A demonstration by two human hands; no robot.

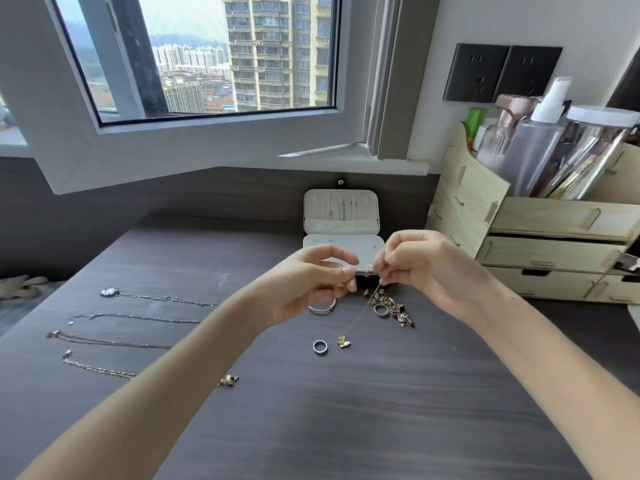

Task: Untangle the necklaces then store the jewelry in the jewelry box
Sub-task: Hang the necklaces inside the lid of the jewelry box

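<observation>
White jewelry box (pixel 341 216), dark grey wood-grain table (pixel 346 410), silver rings (pixel 320 347) (gold pendant (pixel 343 341), seemingly), pale wooden organizer (pixel 540 237).

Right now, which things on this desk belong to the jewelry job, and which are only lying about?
Job: pendant chain, pinched by left hand and right hand; jewelry box; laid-out necklaces; rings; bangle; charm pile.
Lying about: wooden organizer; bottles; wall sockets.

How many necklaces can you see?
5. Four lie side by side on the table: farthest, second, third, nearest. The fifth necklace hangs from the fingers. The jewelry pile may hide more.
</observation>
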